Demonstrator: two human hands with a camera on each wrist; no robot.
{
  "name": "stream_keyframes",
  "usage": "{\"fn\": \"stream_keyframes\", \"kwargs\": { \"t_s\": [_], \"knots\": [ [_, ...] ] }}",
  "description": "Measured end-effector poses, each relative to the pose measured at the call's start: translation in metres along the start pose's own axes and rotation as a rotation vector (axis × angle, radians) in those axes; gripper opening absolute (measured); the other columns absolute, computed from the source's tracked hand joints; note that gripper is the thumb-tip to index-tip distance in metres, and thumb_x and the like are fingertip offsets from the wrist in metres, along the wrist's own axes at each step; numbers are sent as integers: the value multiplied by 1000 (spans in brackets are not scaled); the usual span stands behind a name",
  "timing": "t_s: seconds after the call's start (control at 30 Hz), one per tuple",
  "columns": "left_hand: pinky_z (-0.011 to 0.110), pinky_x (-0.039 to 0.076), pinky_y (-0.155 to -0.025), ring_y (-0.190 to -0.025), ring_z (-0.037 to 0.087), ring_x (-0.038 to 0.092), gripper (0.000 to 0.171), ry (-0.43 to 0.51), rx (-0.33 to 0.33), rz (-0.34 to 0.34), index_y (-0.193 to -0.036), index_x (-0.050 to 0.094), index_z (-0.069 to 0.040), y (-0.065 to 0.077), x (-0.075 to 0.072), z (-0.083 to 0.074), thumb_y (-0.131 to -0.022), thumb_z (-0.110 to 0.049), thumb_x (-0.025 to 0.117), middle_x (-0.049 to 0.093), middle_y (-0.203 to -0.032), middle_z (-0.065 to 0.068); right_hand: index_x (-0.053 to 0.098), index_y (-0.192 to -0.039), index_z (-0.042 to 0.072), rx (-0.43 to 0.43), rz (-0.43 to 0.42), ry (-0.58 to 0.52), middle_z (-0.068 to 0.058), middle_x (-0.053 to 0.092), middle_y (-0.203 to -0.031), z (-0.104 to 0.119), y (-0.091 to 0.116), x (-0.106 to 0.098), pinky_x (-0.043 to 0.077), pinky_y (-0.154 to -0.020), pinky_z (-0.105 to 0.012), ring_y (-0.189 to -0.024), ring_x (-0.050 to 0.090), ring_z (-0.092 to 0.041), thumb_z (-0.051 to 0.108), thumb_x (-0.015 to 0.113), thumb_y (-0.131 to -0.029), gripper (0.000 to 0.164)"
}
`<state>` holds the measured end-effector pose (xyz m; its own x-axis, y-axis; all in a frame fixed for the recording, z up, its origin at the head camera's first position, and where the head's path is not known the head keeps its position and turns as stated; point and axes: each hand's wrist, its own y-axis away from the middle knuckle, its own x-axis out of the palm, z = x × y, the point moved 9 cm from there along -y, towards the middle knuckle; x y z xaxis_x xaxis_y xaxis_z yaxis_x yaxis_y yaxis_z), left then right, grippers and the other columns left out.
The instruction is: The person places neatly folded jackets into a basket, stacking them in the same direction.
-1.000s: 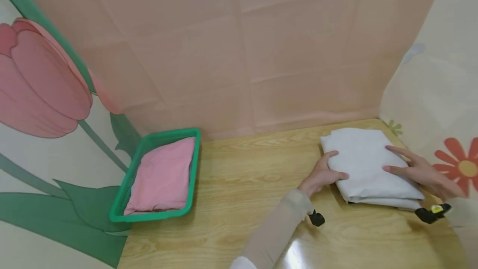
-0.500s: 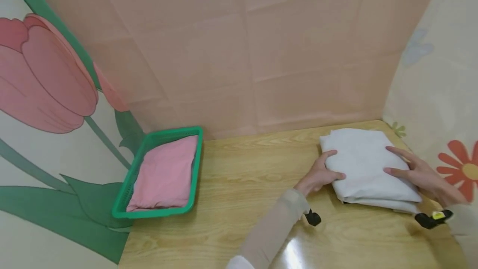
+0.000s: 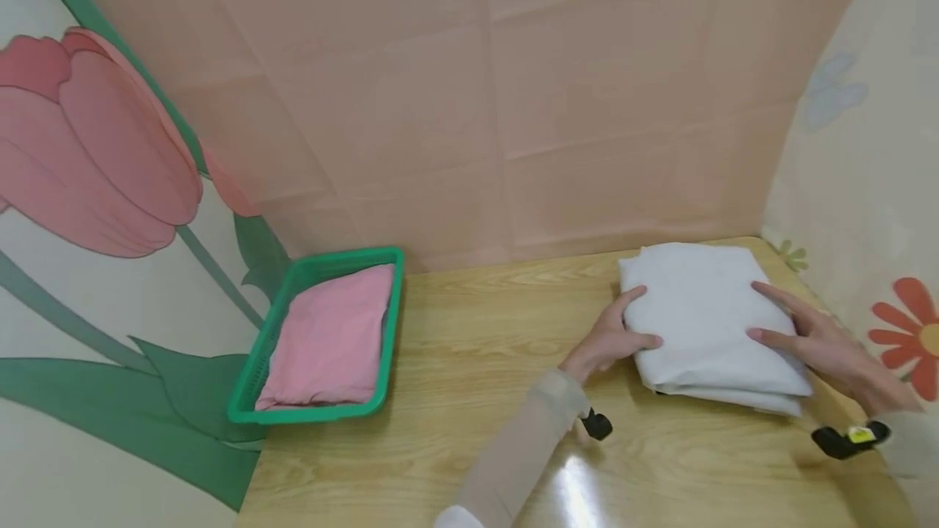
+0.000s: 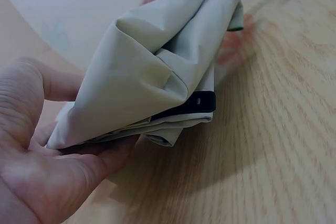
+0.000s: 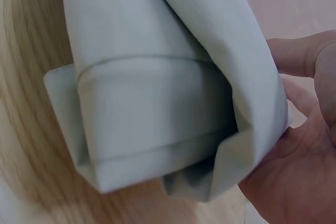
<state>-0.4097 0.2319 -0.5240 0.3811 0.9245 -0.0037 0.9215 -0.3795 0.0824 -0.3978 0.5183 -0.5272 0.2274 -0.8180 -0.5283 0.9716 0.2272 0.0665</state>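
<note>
A folded white cloth bundle (image 3: pixel 711 324) is at the right side of the wooden table, several layers thick. My left hand (image 3: pixel 612 336) grips its left edge, the thumb over the top. In the left wrist view the fingers of the left hand (image 4: pixel 58 156) reach beneath the cloth (image 4: pixel 131 77), and a black strip (image 4: pixel 191 103) shows between its layers. On the opposite edge my right hand (image 3: pixel 822 345) holds the bundle, thumb and a finger on top. The right wrist view shows that hand (image 5: pixel 299 129) against the hanging folds of the cloth (image 5: pixel 152 103).
At the left of the table (image 3: pixel 469 365) stands a green plastic basket (image 3: pixel 392 332) with a folded pink cloth (image 3: pixel 330 341) inside. A pinkish-brown sheet (image 3: pixel 477 104) hangs behind the table. Flower-patterned walls (image 3: pixel 844 178) flank both sides.
The white cloth bundle, held in both hands, has shifted slightly left on the table side. The head view has turned a little. The basket and pink cloth stay put.
</note>
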Motion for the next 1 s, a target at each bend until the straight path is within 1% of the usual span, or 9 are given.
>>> {"fn": "stream_keyframes", "kwargs": {
  "t_s": [0.07, 0.13, 0.3, 0.37, 0.5, 0.6, 0.73, 0.9, 1.0],
  "knots": [
    [27, 54, -100, -131, 11, 53, 89, -4, 19, -2, -156, 51, -40, 2, -5, -4, -87, 6, 83, 41, -166, -2, 3, -172, 40, -24, -4, 11, -3, -19, -178, 9, 1, 1, 18, -93, 5, -158, -9, -3, 32, 60, -111, 84],
    [25, 54, -98, -125, 9, 54, 89, 6, 31, 2, -157, 51, -39, 4, -11, -8, -87, 6, 83, 41, -165, -2, 4, -172, 41, -39, -9, 29, -1, -16, -179, 17, 1, 2, 19, -94, 5, -154, -4, 4, 31, 61, -110, 84],
    [26, 55, -96, -124, 9, 54, 90, 53, 22, 27, -158, 50, -39, 10, -24, -12, -87, 8, 81, 36, -168, 0, 5, -173, 36, -77, -8, 54, -8, -13, -179, 37, -1, 12, 20, -94, 5, -159, -4, -8, 29, 61, -110, 84],
    [26, 54, -99, -128, 10, 52, 90, 51, 21, 31, -158, 49, -39, 13, -30, -14, -88, 7, 81, 33, -170, -1, 5, -173, 36, -86, -2, 68, -14, -12, -179, 44, -1, 17, 20, -92, 5, -159, -3, -9, 28, 62, -110, 85],
    [25, 51, -103, -132, 9, 51, 90, 37, 26, 34, -159, 48, -40, 21, -45, -18, -89, 5, 81, 33, -170, -2, 4, -173, 37, -95, 16, 82, -18, -9, -179, 58, -5, 25, 25, -90, 4, -158, 3, -9, 29, 63, -109, 87],
    [28, 54, -102, -129, 9, 54, 91, 53, 36, 39, -160, 47, -40, 26, -57, -23, -89, 6, 81, 36, -168, 0, 4, -173, 37, -116, 37, 66, -18, -9, -179, 69, -9, 31, 28, -89, 2, -157, 8, -6, 26, 64, -109, 88],
    [32, 57, -101, -125, 11, 58, 91, 112, 31, 45, -159, 47, -41, 32, -70, -28, -89, 7, 80, 44, -163, 6, 6, -173, 36, -142, 56, 34, -18, -8, -179, 84, -14, 38, 31, -89, 1, -146, 18, 9, 21, 65, -108, 89],
    [40, 57, -104, -127, 16, 60, 89, 190, 10, 39, -158, 48, -41, 41, -84, -32, -90, 9, 78, 48, -159, 8, 9, -173, 32, -194, 69, 28, -26, -3, -177, 101, -18, 49, 35, -85, -1, -132, 30, 12, 15, 68, -106, 91],
    [42, 57, -104, -126, 18, 61, 89, 205, 6, 41, -158, 48, -42, 46, -94, -35, -91, 9, 77, 51, -155, 8, 10, -173, 31, -217, 72, 21, -28, -1, -177, 112, -20, 56, 35, -86, -1, -130, 32, 10, 14, 69, -105, 92]
  ]
}}
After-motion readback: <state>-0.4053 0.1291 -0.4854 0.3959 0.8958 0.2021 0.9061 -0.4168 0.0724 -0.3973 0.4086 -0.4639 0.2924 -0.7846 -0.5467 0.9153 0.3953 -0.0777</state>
